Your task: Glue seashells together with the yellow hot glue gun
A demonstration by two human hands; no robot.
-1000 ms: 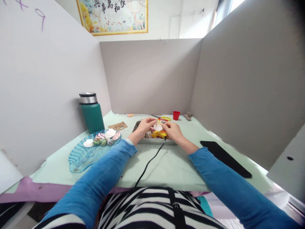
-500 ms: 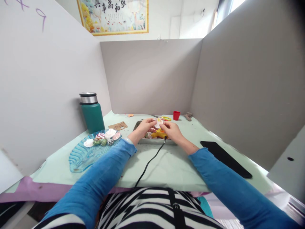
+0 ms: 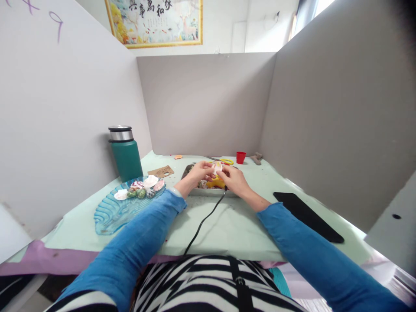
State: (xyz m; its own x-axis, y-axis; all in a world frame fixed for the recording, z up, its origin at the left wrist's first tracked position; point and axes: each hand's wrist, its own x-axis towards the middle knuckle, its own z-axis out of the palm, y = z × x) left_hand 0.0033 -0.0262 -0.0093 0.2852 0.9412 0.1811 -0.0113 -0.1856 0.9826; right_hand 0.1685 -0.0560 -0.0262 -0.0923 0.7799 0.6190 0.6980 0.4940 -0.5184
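Pinched between both hands is a small white seashell (image 3: pixel 217 168) with a touch of yellow on it. My left hand (image 3: pixel 199 174) grips its left side with fingers closed, and my right hand (image 3: pixel 234 178) has thumb and fingers closed on its right edge. Both hands hover over a shallow metal tray (image 3: pixel 212 192). A yellow glue gun (image 3: pixel 214 183) lies in that tray among small shells and colourful bits, its black cord (image 3: pixel 205 216) running toward my body. The hands partly cover the tray's contents.
At left, a blue shell-shaped glass plate (image 3: pixel 110 214) bears several shells and stones. Behind it stand a green bottle (image 3: pixel 126 158) and a cardboard piece (image 3: pixel 161 171). Yellow-handled scissors (image 3: pixel 226 161) and a red cup (image 3: pixel 241 157) sit farther back; a black flat object (image 3: pixel 307 216) lies right.
The shell has turned slightly between my fingers, and my left fingers have shifted a little. The glue gun and everything else stay in place.
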